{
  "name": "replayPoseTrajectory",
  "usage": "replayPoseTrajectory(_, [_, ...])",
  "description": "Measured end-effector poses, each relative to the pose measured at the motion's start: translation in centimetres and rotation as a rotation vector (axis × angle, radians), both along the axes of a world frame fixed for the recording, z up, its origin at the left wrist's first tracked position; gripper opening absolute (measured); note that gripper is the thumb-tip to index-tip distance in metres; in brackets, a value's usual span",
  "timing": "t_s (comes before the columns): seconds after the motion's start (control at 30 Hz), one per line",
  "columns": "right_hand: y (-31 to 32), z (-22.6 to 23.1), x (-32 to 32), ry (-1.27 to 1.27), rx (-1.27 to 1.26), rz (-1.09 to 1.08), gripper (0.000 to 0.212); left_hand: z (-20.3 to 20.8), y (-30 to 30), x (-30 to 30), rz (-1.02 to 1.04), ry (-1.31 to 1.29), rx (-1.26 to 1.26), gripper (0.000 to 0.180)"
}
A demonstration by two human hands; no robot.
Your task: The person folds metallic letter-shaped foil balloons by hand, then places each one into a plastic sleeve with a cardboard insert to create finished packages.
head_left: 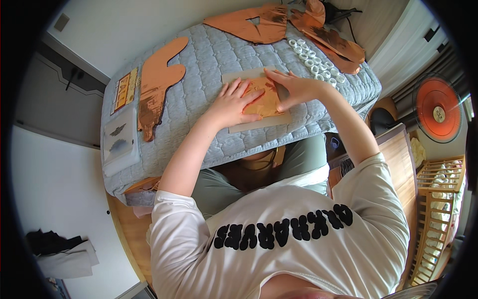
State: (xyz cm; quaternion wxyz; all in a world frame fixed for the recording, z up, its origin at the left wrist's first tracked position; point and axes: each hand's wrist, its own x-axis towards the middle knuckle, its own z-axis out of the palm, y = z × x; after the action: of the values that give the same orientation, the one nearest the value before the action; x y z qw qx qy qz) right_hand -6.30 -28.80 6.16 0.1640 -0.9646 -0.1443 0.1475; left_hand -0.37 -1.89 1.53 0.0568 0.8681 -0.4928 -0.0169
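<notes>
A thin orange sheet with darker reddish patches lies on a flat beige board, near the front edge of a grey quilted mattress. My left hand rests flat over the sheet's left part, its fingers spread and the thumb pointing right. At the right side, my right hand touches the sheet, fingertips at its upper edge and thumb lower down, with a wide gap between them. Both hands are open and cover parts of the sheet and board.
Flat copper-orange cut shapes lie at left, at the back and at back right. Several small white rings stand right of the board. A colourful card and a pale flat pack lie far left. An orange fan stands right.
</notes>
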Motion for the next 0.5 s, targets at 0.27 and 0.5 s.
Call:
replayPoseTrajectory(0.27, [8.5, -5.0, -0.3, -0.583, 0.169, -0.142, 0.086, 1.0, -0.7, -0.5, 0.072, 0.095, 0.039, 0.097])
replayPoseTrajectory(0.5, [9.0, -6.2, -0.4, -0.623, 0.073, -0.164, 0.092, -0.3, 0.0, 0.0, 0.101, 0.003, 0.07, 0.105])
